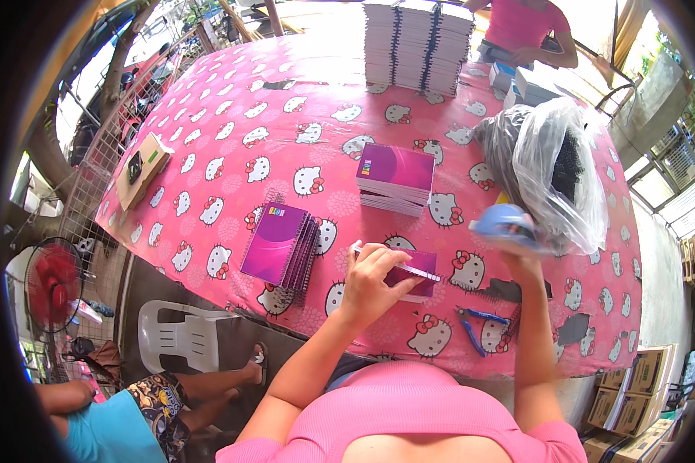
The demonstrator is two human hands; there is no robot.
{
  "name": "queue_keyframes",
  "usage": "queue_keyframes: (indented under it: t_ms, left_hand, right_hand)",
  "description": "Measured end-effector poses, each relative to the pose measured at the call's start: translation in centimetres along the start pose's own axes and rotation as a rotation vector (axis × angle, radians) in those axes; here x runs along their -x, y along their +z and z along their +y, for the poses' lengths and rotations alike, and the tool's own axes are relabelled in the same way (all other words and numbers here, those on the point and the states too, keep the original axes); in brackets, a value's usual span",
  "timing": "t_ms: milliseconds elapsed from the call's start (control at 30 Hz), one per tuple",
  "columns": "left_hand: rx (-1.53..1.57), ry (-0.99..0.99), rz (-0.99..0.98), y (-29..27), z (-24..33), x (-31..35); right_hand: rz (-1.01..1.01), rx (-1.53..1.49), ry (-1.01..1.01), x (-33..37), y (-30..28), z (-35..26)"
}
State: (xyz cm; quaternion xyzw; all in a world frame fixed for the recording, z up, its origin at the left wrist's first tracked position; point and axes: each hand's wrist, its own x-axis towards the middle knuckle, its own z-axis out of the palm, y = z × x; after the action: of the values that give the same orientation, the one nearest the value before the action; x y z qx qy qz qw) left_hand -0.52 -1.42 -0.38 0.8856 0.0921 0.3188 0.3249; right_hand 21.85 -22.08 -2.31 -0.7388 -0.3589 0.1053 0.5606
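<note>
Near the table's front edge, my left hand (374,279) grips a small purple notebook (418,288) by its edge, with the white page edges facing right. To the right, my right hand (520,258) is raised and smeared by motion, closed on a rounded blue-and-grey object (505,225) whose kind I cannot make out. Blue-handled pliers (475,330) lie on the table between my forearms. Left of my left hand is a stack of purple spiral notebooks (274,243). Beyond my hands sits a second stack of purple-covered notebooks (396,171), white page edges showing.
A pink patterned cloth covers the table (232,147). Tall white spiral-bound stacks (418,46) stand at the far side. At right lies a clear plastic bag (548,174) with black contents. A cardboard piece (143,171) rests far left. Other people are at far right and lower left.
</note>
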Motion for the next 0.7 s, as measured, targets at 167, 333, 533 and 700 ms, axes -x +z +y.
queue_keyframes:
  t_ms: [167, 333, 533, 700]
  left_hand:
    - [0.029, -0.018, -0.019, -0.1, 0.5, -0.6]
    - [0.047, -0.084, -0.095, -0.8, 1.0, -1.7]
    - [0.158, -0.145, 0.075, -0.9, -0.9, -0.5]
    - [0.521, -0.409, 0.061, -0.8, -2.4, 0.5]
  right_hand:
    - [-0.352, 0.471, 0.089, -1.3, 1.9, -4.5]
    - [-0.406, 0.176, -0.17, -2.0, 2.9, -6.8]
    - [-0.47, 0.031, -0.144, -2.7, 3.7, -7.1]
    - [-0.323, -0.252, -0.07, -2.7, 4.5, -6.2]
